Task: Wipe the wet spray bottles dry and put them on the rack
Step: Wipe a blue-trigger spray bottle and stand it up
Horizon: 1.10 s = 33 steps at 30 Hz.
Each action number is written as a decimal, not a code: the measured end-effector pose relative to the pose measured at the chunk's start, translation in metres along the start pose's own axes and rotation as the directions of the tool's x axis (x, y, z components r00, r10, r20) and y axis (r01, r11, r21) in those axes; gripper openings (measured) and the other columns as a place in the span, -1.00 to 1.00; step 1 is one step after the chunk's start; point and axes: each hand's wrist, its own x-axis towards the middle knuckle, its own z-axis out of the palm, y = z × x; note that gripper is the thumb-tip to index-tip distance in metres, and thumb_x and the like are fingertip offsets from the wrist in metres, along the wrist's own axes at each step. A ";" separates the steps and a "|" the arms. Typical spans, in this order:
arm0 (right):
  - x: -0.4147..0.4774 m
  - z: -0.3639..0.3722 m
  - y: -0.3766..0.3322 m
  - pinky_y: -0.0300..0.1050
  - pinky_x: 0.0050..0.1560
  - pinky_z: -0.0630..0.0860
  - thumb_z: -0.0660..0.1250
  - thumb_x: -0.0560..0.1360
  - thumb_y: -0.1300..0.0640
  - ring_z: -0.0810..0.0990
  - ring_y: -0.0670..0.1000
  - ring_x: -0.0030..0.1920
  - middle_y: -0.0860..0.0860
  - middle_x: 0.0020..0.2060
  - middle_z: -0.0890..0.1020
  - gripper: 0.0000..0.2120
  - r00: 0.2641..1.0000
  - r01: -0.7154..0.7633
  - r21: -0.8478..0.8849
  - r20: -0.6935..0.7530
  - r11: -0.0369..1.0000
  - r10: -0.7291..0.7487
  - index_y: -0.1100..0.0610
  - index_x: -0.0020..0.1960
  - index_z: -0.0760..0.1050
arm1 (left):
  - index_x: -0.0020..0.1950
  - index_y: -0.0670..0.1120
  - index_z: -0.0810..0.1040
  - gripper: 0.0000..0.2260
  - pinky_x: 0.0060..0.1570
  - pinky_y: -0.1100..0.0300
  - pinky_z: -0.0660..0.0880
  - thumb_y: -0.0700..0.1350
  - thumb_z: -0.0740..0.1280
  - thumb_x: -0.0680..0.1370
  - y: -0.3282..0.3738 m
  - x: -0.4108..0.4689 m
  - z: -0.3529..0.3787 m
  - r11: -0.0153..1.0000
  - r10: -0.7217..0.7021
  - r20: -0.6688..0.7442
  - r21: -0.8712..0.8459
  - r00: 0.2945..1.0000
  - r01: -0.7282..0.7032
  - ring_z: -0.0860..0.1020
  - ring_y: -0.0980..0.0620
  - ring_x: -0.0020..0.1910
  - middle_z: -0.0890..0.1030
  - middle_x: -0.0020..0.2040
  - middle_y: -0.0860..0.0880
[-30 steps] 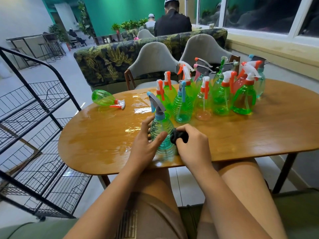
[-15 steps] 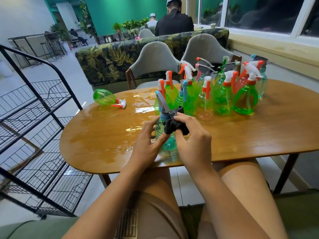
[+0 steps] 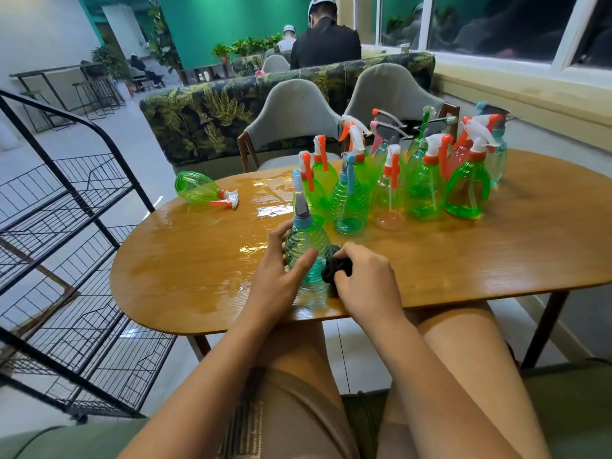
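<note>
Ribbed green bottle stands upright at the wet tabletop's near edge, left hand curled around it, right hand pinching a black cloth against its side. Bottle cluster crowds behind; one bottle lies toppled left, toward the black wire rack.

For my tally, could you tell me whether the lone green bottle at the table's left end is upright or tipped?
Tipped: the lone green bottle lies on its side on the table.

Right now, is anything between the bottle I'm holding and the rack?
Nothing visible does. The bottle in the left hand has only wet table to its left, then the rack. The toppled bottle lies farther back, off that line.
</note>
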 end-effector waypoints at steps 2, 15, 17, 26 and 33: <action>0.000 0.000 0.000 0.08 -0.05 0.60 0.39 0.45 0.28 0.61 0.13 -0.04 0.01 -0.08 0.68 -0.83 1.000 -0.005 0.015 -0.002 1.000 0.006 0.03 -0.05 0.57 | 0.52 0.30 0.26 -0.46 0.25 0.05 0.58 0.18 0.43 0.62 -0.001 0.000 0.001 1.000 0.013 -0.008 -0.008 1.000 -0.013 0.57 0.25 0.29 0.54 0.33 0.34; -0.010 -0.013 -0.024 -0.12 0.38 0.54 0.47 0.51 0.41 0.62 -0.02 0.33 0.03 0.27 0.67 -0.62 0.865 0.385 0.139 -0.398 0.912 -0.304 0.20 0.30 0.62 | 0.55 0.42 0.28 -0.42 0.27 0.04 0.59 0.31 0.40 0.56 -0.002 0.001 0.000 0.992 0.097 0.002 0.086 0.995 -0.097 0.44 0.26 0.40 0.40 0.38 0.24; -0.010 -0.012 -0.025 -0.09 0.39 0.54 0.47 0.52 0.41 0.61 -0.02 0.36 0.04 0.29 0.66 -0.62 0.857 0.397 0.137 -0.409 0.907 -0.313 0.20 0.31 0.61 | 0.57 0.39 0.28 -0.40 0.27 0.05 0.59 0.27 0.42 0.57 -0.002 0.000 0.000 0.993 0.094 0.008 0.072 0.996 -0.094 0.46 0.24 0.40 0.42 0.38 0.25; -0.006 -0.010 -0.019 -0.11 0.20 0.61 0.46 0.48 0.38 0.66 0.00 0.18 -0.01 0.15 0.69 -0.65 0.905 0.275 0.122 -0.368 0.954 -0.214 0.12 0.22 0.63 | 0.60 0.32 0.29 -0.39 0.28 -0.07 0.59 0.26 0.39 0.58 -0.003 -0.001 0.000 0.998 0.054 0.007 0.014 0.998 -0.055 0.49 0.15 0.43 0.49 0.47 0.18; -0.004 0.005 -0.006 0.11 -0.01 0.59 0.39 0.44 0.34 0.62 0.17 0.01 0.04 -0.03 0.68 -0.80 0.998 -0.006 0.040 -0.061 0.999 0.008 0.09 -0.01 0.60 | 0.55 0.21 0.33 -0.39 0.28 -0.14 0.58 0.29 0.43 0.55 -0.007 0.002 0.001 1.000 -0.001 -0.042 -0.003 0.999 0.000 0.60 0.14 0.31 0.61 0.36 0.15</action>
